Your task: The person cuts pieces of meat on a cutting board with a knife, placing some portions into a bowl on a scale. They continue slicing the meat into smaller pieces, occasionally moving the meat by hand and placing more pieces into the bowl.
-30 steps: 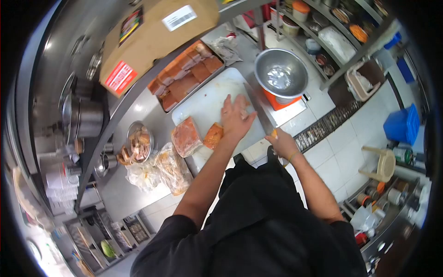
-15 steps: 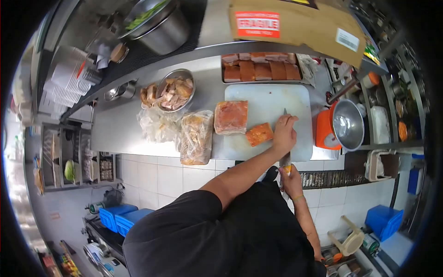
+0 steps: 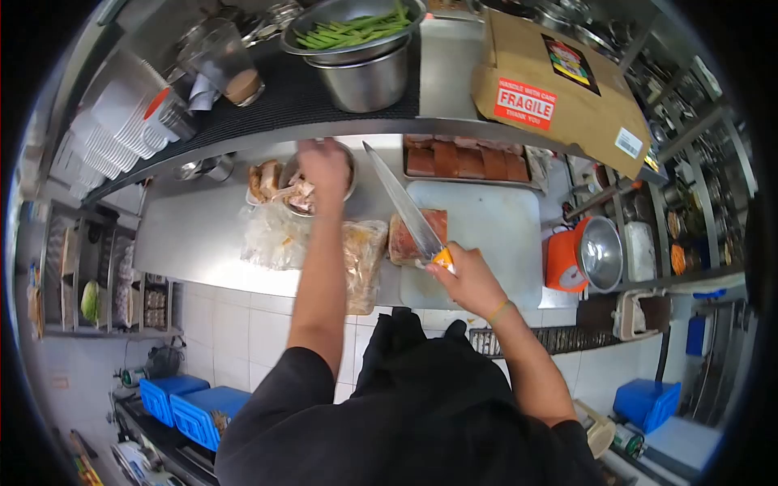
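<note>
My left hand [image 3: 324, 170] is over the metal bowl [image 3: 350, 185], which contains pale meat pieces [image 3: 301, 197]. Its fingers are blurred, and whether they hold anything is hidden. My right hand [image 3: 468, 282] grips a long knife [image 3: 399, 194] by its yellow and white handle. The blade points up and left, passing above a reddish meat block [image 3: 436, 221] on the left part of the white cutting board [image 3: 494, 243]. Beside it, a plastic-wrapped block [image 3: 366, 251] lies partly behind my left forearm.
Behind the board stands a tray of meat slabs [image 3: 470, 162]. A crumpled plastic bag [image 3: 274, 239] and browned meat pieces [image 3: 263, 180] are at left. An orange scale [image 3: 563, 261] stands right. The shelf overhead carries a cardboard box [image 3: 583, 105] and a bowl of green beans [image 3: 352, 32].
My left hand has moved from the board to the bowl. The knife has swung up and left in my right hand. The small orange-brown meat piece no longer shows on the board.
</note>
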